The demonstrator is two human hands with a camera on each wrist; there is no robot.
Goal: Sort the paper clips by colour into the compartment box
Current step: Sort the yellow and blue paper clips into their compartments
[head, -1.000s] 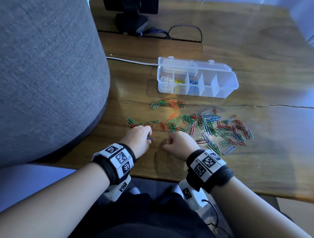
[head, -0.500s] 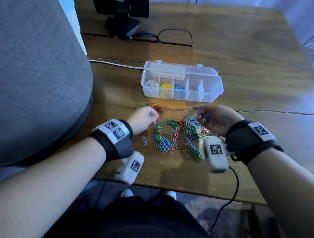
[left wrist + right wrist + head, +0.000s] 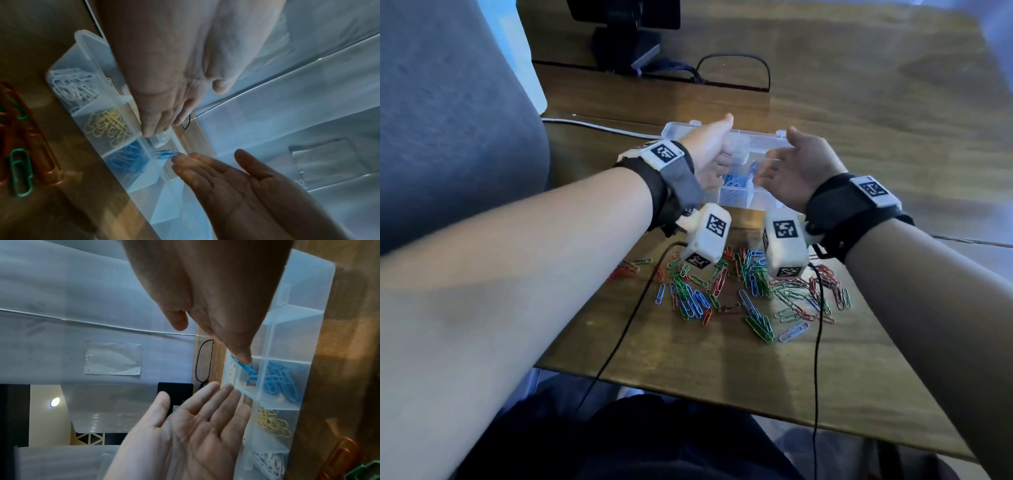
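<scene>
The clear compartment box [image 3: 678, 127] stands on the wooden table beyond the clip pile [image 3: 739, 291]. Both hands hover over it, palms facing each other, fingers straight. My left hand [image 3: 712, 154] holds nothing. A blurred blue clip [image 3: 244, 367] is just off the fingertips of my right hand [image 3: 791, 168], above the blue compartment [image 3: 279, 379]. The left wrist view shows the same blue clip [image 3: 166, 154] between the two hands. Yellow clips [image 3: 109, 125] and white clips [image 3: 69, 86] fill the two compartments beside the blue one. Red, green and blue clips lie loose in the pile.
A large grey upholstered object [image 3: 448, 120] crowds the table's left side. Behind the box are a white cable [image 3: 592, 125], a black cable loop [image 3: 732, 68] and a monitor stand [image 3: 626, 44]. Black wrist-camera cords [image 3: 816, 325] trail over the pile and the table's front edge [image 3: 722, 401].
Both hands rose from the near side of the pile, where they were picking clips, and moved forward over the box. Their fingers have straightened out and a blue clip is dropping.
</scene>
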